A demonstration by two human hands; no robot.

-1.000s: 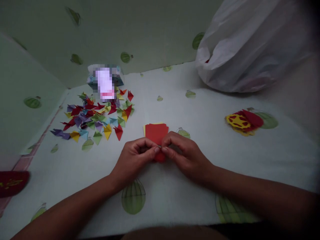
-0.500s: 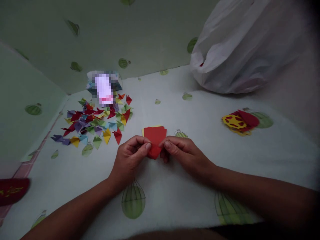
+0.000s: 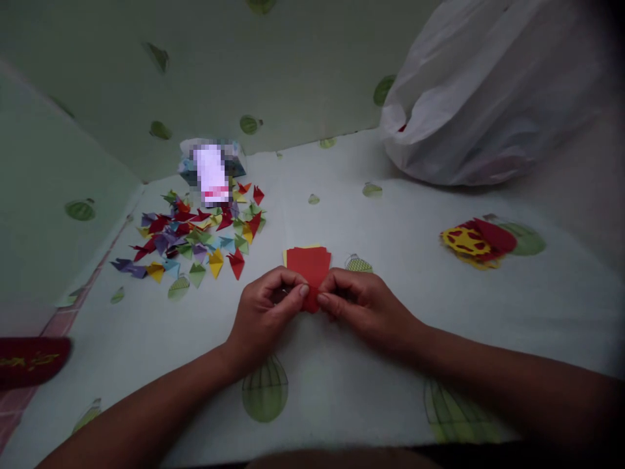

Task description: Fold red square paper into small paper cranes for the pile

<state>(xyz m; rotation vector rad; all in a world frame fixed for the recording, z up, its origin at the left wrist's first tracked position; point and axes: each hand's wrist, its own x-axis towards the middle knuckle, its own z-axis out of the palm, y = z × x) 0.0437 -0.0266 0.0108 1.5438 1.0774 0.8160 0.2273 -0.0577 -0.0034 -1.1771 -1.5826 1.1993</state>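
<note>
On the head camera I see the left hand [image 3: 266, 312] and the right hand [image 3: 364, 303] meeting mid-table. The thumb and forefinger of each pinch one small folded piece of red paper [image 3: 311, 301] between them. The fingertips cover most of it, so I cannot make out its fold, nor whether it touches the white cloth with green prints [image 3: 390, 215]. Just behind it lies a stack of red paper squares [image 3: 308, 264] with a yellow edge showing underneath. A heap of folded coloured paper triangles [image 3: 195, 234] lies well to the left. Behind that, a pixelated packet [image 3: 212, 172] is unreadable. A dark red object [image 3: 29, 358] is cut off at the left edge.
</note>
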